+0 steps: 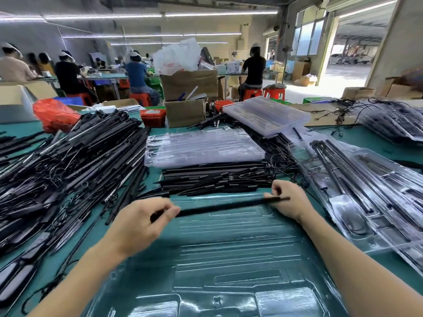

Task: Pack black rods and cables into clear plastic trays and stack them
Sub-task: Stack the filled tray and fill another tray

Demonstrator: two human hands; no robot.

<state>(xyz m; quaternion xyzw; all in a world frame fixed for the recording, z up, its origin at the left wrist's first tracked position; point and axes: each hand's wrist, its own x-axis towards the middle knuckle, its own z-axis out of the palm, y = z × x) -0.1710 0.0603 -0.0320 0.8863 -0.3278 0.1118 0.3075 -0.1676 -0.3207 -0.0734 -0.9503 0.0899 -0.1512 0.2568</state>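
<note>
A clear plastic tray (229, 266) with moulded slots lies on the green table right in front of me. Over its far edge I hold one black rod (219, 205) level, lying left to right. My left hand (146, 221) pinches the rod's left end and my right hand (286, 200) grips its right end. Just beyond the rod lies a heap of black rods (215, 178). A stack of clear trays (203, 146) sits on the far part of that heap.
A big tangled pile of black rods and cables (68, 161) fills the left of the table. Filled trays (366, 184) lie stacked at the right. More clear trays (265, 114), cardboard boxes (187, 88) and a red bag (55, 114) stand behind. Several people sit at far tables.
</note>
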